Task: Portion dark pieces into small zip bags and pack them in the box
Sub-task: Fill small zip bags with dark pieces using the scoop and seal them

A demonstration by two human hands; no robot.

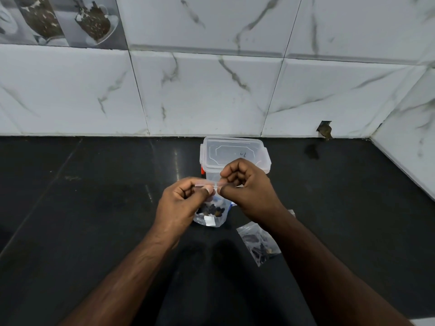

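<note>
My left hand (181, 203) and right hand (247, 184) pinch shut on the seal strip of one small clear zip bag (211, 215), half hidden behind my knuckles, above the black counter (94, 208). Its dark pieces (211, 210) blur, perhaps a dozen. One lidded clear plastic box (233, 152) stands behind; a second filled bag (259, 243) lies right.

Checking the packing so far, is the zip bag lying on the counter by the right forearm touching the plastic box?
Apart. The head view shows bare dark counter between the lying zip bag and the plastic box.
</note>
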